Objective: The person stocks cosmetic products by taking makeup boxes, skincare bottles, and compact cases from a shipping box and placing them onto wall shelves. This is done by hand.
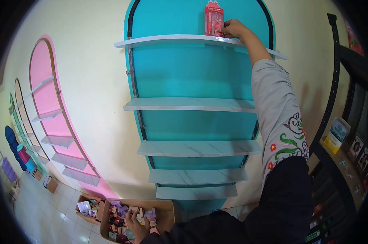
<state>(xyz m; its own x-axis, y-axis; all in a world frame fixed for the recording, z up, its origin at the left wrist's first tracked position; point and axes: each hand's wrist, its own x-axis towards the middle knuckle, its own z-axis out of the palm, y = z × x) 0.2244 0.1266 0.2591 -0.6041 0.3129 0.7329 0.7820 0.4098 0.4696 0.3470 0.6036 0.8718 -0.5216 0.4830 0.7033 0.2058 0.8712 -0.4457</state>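
Note:
My right hand [235, 29] reaches up to the top shelf, its fingers closed on the lower right edge of a red and pink product box [213, 20]. That box stands upright on the white marbled top shelf [167, 39], against the turquoise wall panel. Down low, my left hand [138, 227] is inside a cardboard box [165, 209], fingers apart over a pile of small cosmetic boxes [118, 219] in purple, red, tan and green.
Below the top shelf hang several more marbled shelves [199, 149]. A smaller carton [95, 219] stands left of the cardboard box. At right is a black rack [336, 81] holding goods. Pink arched shelving [43, 67] lines the left wall.

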